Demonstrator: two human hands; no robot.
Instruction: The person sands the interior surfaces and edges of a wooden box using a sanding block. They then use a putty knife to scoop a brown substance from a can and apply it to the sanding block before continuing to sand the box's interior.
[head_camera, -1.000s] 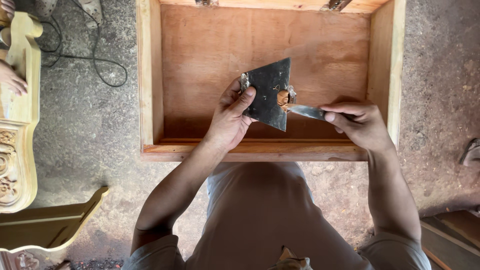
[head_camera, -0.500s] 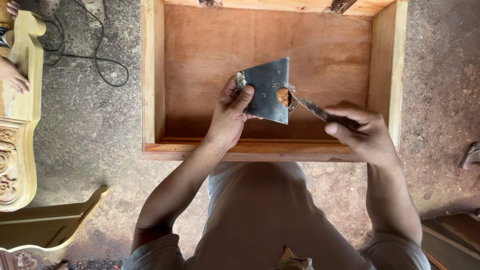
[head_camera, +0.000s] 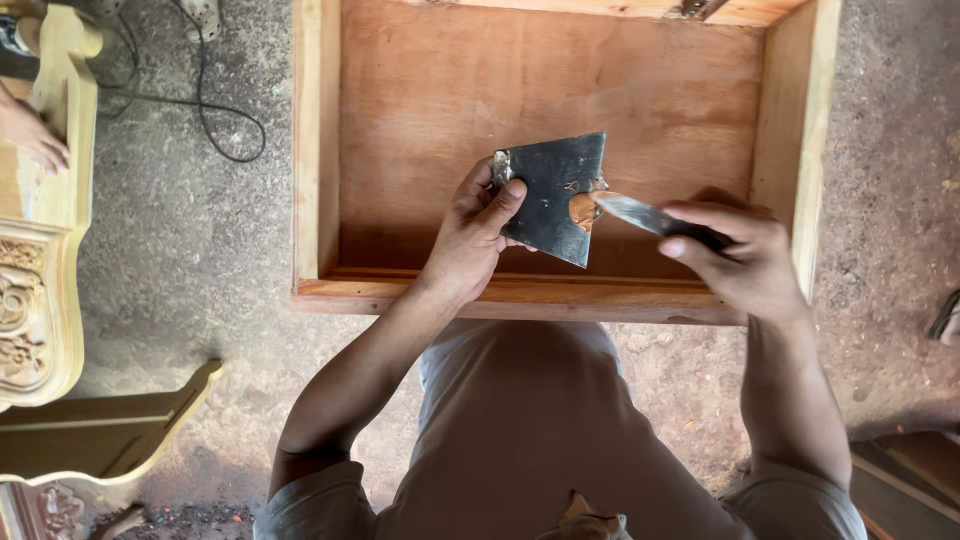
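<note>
Carved wooden furniture and a black cable are lying on the floor at left. Left hand, grip closed on a dark metal plate, is holding it over the open wooden box. A dab of brown putty is sitting at the plate's right edge. Right hand, grip closed on a putty knife, is touching blade tip to putty. Best done holding the plate steady and the blade flat. Against a second ago, the plate is sitting lower and further right.
</note>
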